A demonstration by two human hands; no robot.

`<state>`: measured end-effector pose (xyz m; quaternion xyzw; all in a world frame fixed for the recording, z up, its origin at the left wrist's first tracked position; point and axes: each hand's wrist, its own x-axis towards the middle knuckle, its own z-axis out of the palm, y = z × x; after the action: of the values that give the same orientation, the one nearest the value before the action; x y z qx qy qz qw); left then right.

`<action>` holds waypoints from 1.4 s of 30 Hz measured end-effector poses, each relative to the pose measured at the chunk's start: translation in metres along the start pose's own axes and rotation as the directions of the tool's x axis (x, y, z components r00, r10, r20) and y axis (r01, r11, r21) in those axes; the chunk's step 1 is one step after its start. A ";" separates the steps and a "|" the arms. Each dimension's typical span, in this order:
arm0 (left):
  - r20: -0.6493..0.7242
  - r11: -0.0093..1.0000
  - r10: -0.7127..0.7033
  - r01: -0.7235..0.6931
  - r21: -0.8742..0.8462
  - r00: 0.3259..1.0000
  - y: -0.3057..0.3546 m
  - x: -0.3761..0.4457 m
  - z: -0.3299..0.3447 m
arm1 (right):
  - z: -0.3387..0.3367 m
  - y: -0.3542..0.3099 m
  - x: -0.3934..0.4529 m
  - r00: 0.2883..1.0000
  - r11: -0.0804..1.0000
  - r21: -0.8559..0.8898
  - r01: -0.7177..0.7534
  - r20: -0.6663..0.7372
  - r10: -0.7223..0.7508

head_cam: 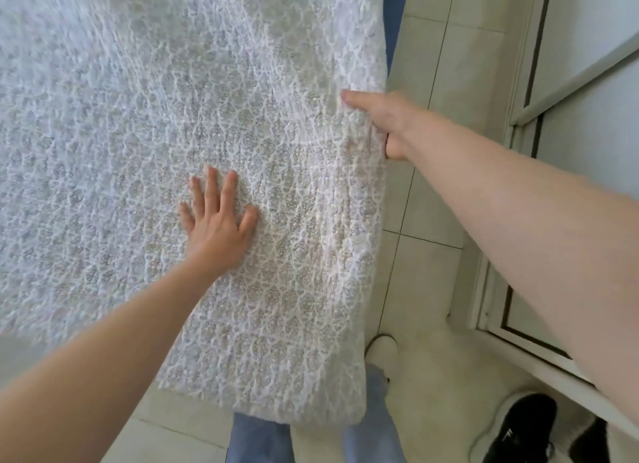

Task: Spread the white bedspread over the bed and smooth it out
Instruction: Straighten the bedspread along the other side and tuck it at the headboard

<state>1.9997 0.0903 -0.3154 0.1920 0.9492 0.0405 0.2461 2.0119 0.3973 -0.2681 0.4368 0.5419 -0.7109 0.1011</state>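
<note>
The fingers [211,193] of the left hand [218,227] lie straight and spread, pressed flat on top of the white bedspread [138,134], well in from its right edge. The right hand [383,120] grips that right edge where the cloth falls over the side of the bed: the thumb lies on top of the fabric and the other fingers curl underneath. The patterned bedspread covers the whole bed surface in view, and its near corner hangs down above the tiled floor [425,272]. A black shoe [518,428] sits on the floor at the lower right.
</note>
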 end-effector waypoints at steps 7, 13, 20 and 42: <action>0.082 0.999 -0.040 0.040 0.006 0.996 0.004 -0.001 -0.003 | -0.065 0.008 -0.027 0.954 0.971 -0.189 0.149 -0.229 -0.191; 0.122 0.997 -0.067 0.062 0.045 0.990 0.005 0.001 -0.002 | -0.082 0.035 -0.012 0.952 0.942 -0.327 -0.075 -0.305 -0.030; 0.141 0.995 -0.090 0.082 0.059 0.986 0.008 0.003 -0.003 | -0.055 0.041 -0.024 0.968 0.967 -0.152 -0.204 0.115 0.222; -0.152 0.972 -0.109 0.073 -0.223 0.982 0.072 0.163 -0.091 | -0.040 -0.132 0.118 0.997 0.999 0.026 0.045 -0.060 -0.044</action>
<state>1.8489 0.2212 -0.2967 0.1162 0.9639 0.1479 0.1886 1.8800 0.5220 -0.2651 0.4468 0.5447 -0.7069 0.0632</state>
